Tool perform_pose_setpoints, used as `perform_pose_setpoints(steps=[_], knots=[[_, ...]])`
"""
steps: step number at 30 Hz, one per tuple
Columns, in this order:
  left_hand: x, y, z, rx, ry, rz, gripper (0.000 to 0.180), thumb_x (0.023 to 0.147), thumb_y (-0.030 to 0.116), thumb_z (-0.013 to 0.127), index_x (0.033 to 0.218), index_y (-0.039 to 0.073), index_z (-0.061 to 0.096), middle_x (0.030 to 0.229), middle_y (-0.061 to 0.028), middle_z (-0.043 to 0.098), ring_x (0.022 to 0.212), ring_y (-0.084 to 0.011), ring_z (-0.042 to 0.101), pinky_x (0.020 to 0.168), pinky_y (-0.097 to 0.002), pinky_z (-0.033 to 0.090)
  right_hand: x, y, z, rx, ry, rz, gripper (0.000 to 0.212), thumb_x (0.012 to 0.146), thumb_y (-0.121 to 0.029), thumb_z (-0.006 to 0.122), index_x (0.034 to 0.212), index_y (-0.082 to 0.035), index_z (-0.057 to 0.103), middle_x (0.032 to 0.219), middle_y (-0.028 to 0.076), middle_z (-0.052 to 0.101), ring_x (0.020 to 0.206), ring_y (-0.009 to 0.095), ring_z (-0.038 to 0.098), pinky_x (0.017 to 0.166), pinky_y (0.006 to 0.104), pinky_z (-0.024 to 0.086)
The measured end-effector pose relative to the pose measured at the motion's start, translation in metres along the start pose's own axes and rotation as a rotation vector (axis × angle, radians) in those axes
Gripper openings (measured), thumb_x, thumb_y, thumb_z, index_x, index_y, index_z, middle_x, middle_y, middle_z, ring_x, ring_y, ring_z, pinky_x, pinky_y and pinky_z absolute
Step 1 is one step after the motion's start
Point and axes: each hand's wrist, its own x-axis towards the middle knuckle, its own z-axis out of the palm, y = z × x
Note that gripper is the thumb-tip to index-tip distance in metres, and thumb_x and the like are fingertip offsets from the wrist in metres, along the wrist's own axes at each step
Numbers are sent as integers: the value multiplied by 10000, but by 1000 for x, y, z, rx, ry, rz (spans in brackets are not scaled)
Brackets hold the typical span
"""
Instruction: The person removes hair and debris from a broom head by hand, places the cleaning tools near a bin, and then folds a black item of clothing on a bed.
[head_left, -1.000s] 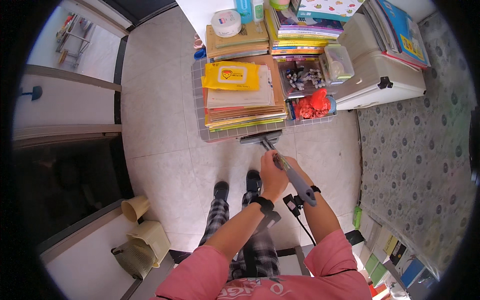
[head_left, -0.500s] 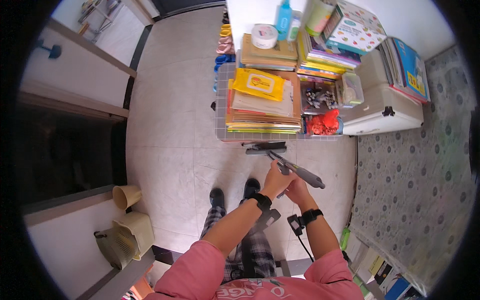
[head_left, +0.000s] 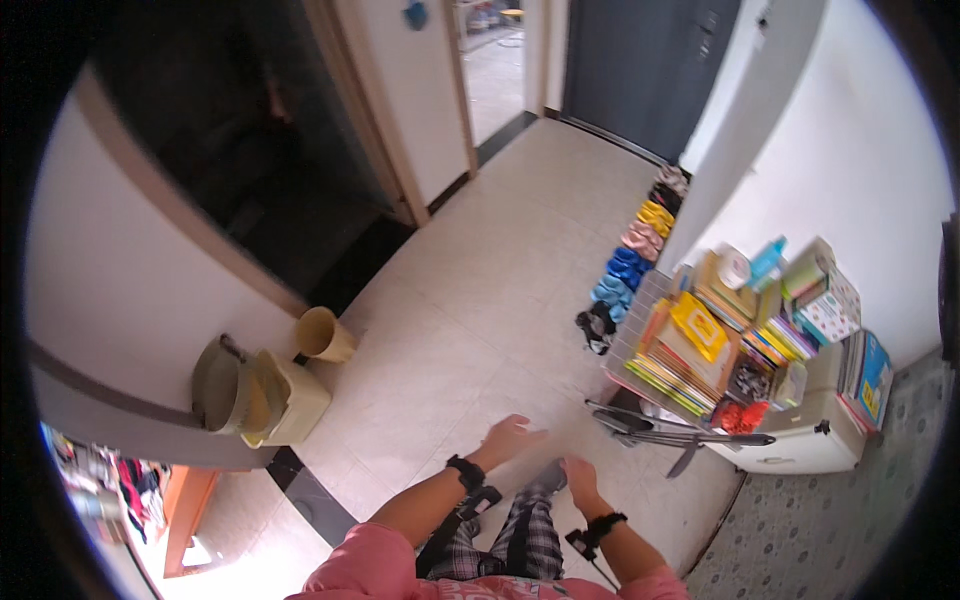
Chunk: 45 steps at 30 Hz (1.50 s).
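Note:
My left hand is over the floor in front of my legs, fingers apart and nothing in it. My right hand is a little nearer to me, also free of any object, its fingers loosely extended and partly blurred. Ahead and to the right, apart from both hands, a dark grey long-handled tool, which looks like a brush with a dustpan, rests at the near side of the loaded shelf. Its head is at the left and its handle points right. Black straps with small devices sit on both wrists.
Books, a yellow wipes pack and bottles fill the shelf top. A white cabinet stands beside it. Several shoes line the wall beyond. At left are a beige bin and a cream bucket. A dark door is far ahead.
Both hands have let go of the grey tool, which now rests by the shelf. The view has swung left, showing more of the hallway, and the hands have drawn apart.

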Motion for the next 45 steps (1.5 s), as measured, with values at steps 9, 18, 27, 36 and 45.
perform_pose_setpoints(steps=[9, 18, 27, 36, 45], knots=[[-167, -201, -253, -388, 573, -207, 599, 700, 467, 700, 1048, -5, 575, 900, -117, 642, 847, -208, 610, 742, -298, 480, 87, -395, 75, 566, -433, -5, 426, 839, -288, 545, 1112, 37, 568, 1002, 113, 643, 960, 185, 577, 833, 271, 420], [-337, -383, -336, -919, 1119, -465, 520, 747, 417, 667, 1056, 8, 583, 940, -120, 642, 873, -207, 609, 753, -296, 476, -6, -641, 229, 371, -1310, -174, 308, 876, -237, 515, 1034, 16, 596, 944, 93, 634, 875, 160, 593, 784, 287, 443], [-492, -514, -331, -1269, 1698, -745, 389, 759, 341, 656, 952, 5, 622, 902, -120, 645, 857, -205, 605, 756, -301, 469, -115, -831, 373, -91, -1680, -490, 303, 867, -285, 540, 1041, -39, 570, 881, 93, 649, 818, 181, 614, 750, 307, 466], [-640, -632, -315, -1710, 2027, -656, 310, 779, 285, 656, 919, 11, 613, 814, -61, 631, 718, -121, 564, 648, -250, 452, -355, -953, 482, -265, -1964, -713, 234, 874, -230, 548, 958, -16, 594, 798, 73, 641, 712, 132, 605, 636, 241, 483], [-837, -816, -377, -1532, 2189, -583, 282, 813, 239, 620, 959, -1, 591, 846, -71, 629, 781, -129, 573, 699, -251, 449, -547, -1089, 603, -258, -1886, -891, 303, 864, -250, 555, 1014, 11, 581, 860, 79, 626, 747, 132, 599, 657, 254, 484]])
